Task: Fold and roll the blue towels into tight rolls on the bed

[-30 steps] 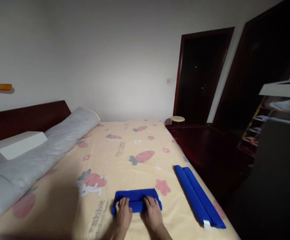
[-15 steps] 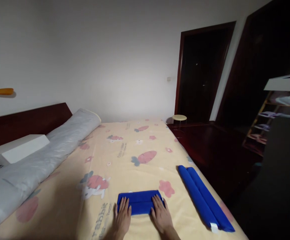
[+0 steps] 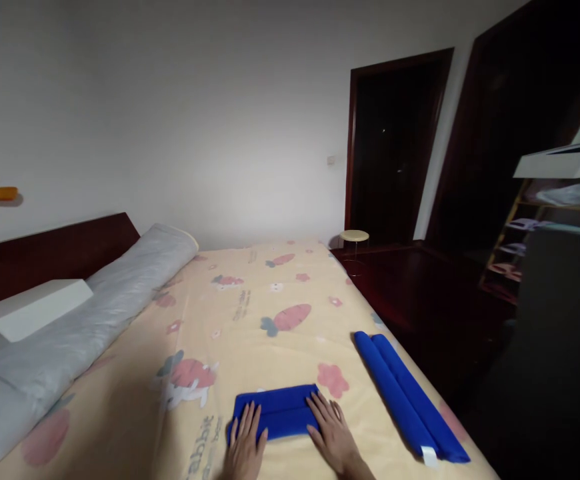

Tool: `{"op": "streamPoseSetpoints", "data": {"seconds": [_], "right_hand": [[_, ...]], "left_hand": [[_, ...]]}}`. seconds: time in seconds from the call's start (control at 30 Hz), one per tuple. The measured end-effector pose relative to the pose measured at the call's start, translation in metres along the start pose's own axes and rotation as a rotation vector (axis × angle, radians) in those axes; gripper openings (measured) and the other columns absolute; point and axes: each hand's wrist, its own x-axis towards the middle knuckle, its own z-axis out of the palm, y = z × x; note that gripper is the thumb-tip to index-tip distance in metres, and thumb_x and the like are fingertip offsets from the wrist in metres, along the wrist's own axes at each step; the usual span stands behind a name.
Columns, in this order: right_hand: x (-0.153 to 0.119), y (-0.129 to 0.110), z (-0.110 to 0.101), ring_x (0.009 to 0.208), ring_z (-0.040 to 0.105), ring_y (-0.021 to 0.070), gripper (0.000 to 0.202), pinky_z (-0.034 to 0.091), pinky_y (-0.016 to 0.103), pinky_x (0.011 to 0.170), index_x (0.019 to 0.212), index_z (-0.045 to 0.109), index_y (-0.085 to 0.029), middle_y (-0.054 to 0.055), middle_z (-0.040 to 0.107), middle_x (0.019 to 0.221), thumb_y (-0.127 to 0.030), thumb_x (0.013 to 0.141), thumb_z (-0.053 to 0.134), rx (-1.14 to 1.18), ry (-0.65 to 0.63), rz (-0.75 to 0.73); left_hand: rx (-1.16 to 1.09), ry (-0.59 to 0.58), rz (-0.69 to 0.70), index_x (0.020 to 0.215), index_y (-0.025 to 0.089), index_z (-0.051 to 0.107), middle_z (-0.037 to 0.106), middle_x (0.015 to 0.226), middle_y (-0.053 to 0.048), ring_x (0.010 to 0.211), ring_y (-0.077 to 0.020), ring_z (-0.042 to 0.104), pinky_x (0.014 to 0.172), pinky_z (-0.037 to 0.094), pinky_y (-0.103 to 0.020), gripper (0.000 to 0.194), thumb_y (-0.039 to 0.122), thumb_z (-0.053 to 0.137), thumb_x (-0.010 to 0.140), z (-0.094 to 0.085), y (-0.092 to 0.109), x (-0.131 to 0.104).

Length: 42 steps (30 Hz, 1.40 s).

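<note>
A folded blue cloth (image 3: 283,411) lies flat on the bed near its front edge, with a crease running across its middle. My left hand (image 3: 246,443) rests on its left end, fingers stretched out. On the right end lies my right hand (image 3: 334,430), fingers spread with the fingertips on the fabric. To the right, close to the bed's side edge, are two long blue padded rolls (image 3: 410,400) side by side, a white tag at their near end. The patterned bedsheet (image 3: 250,347) beneath shows carrots and rabbits.
A rolled grey quilt (image 3: 115,303) lies along the headboard (image 3: 45,247), a white box (image 3: 45,307) beside it. Beyond the bed's right side stand a round stool (image 3: 354,236), a dark door (image 3: 395,153) and a shelf rack (image 3: 510,247).
My right hand has shifted slightly right, its fingers spreading more. Both hands stay on the blue cloth, which appears a little lower and wider. The view has turned slightly right.
</note>
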Motion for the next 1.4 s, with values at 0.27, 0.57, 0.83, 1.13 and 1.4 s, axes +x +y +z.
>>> {"op": "streamPoseSetpoints", "data": {"seconds": [0.27,0.57,0.83,1.13,1.4], "right_hand": [[-0.012,-0.016,0.022,0.141,0.036,0.0290,0.057,0.031,0.048,0.110,0.147,0.041,-0.026,0.009,0.036,0.155,-0.029,0.090,0.043,-0.069,0.116,0.005],[-0.004,-0.021,-0.004,0.130,0.049,0.0248,0.055,0.028,0.044,0.110,0.134,0.056,-0.028,0.006,0.056,0.141,-0.016,0.082,0.044,0.024,0.005,0.085],[0.026,-0.045,-0.012,0.134,0.040,0.0305,0.045,0.017,0.050,0.113,0.121,0.063,-0.019,0.011,0.057,0.138,-0.021,0.078,0.048,-0.030,-0.008,0.212],[0.027,-0.055,-0.014,0.121,0.049,0.0296,0.039,0.019,0.049,0.111,0.115,0.064,-0.018,0.012,0.062,0.124,-0.019,0.081,0.047,-0.051,0.019,0.280],[0.006,-0.065,-0.022,0.116,0.052,0.0299,0.031,0.016,0.049,0.111,0.101,0.068,-0.017,0.013,0.066,0.114,-0.016,0.081,0.044,-0.032,-0.038,0.220]], "left_hand": [[0.089,0.098,-0.059,0.150,0.027,0.030,0.035,0.158,-0.003,0.146,-0.0268,0.029,0.117,0.023,-0.046,0.085,0.018,0.052,0.069,0.025,0.000,0.000],[0.082,0.271,-0.003,0.124,0.028,0.065,0.070,0.126,-0.002,0.118,-0.0221,0.060,0.106,0.038,-0.039,0.052,0.014,0.049,0.077,0.024,-0.018,0.000],[0.042,0.384,0.040,0.113,0.023,0.070,0.076,0.111,-0.003,0.109,-0.0231,0.064,0.106,0.038,-0.041,0.043,0.014,0.052,0.075,0.020,-0.020,0.017],[0.009,0.383,-0.018,0.113,0.023,0.070,0.074,0.116,-0.004,0.114,-0.0249,0.063,0.105,0.040,-0.045,0.042,0.017,0.051,0.076,0.027,-0.014,0.016],[0.073,0.138,-0.094,0.120,0.023,0.068,0.071,0.124,-0.004,0.123,-0.0248,0.058,0.113,0.032,-0.045,0.045,0.019,0.045,0.082,0.018,-0.011,-0.009]]}}
